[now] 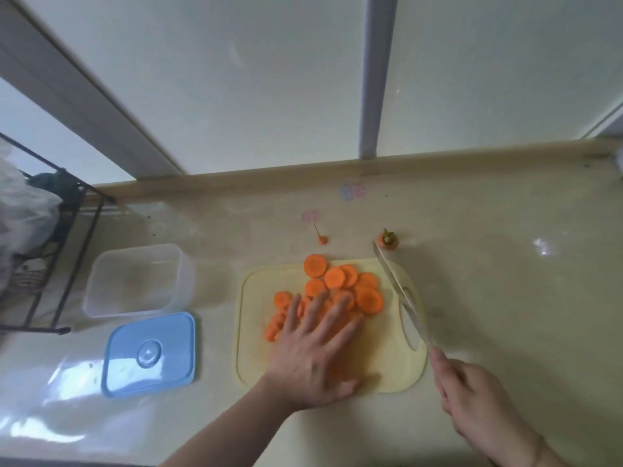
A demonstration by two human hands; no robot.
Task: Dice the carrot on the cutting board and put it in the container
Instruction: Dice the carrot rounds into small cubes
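Head view, left hand (pixel 313 358) flat with fingers spread on round orange carrot slices (pixel 337 284), right hand (pixel 472 396) gripping steel knife (pixel 401 294) over pale yellow plastic cutting board (pixel 377 362).

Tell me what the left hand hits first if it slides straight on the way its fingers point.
The left hand lies flat on the carrot slices, fingers pointing away and slightly right. It would push into those slices first, probably; farther along that line stands the carrot top.

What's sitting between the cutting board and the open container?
Nothing: in the head view, only bare countertop separates the cutting board from the container. The blue lid lies nearer the camera, beside that gap.
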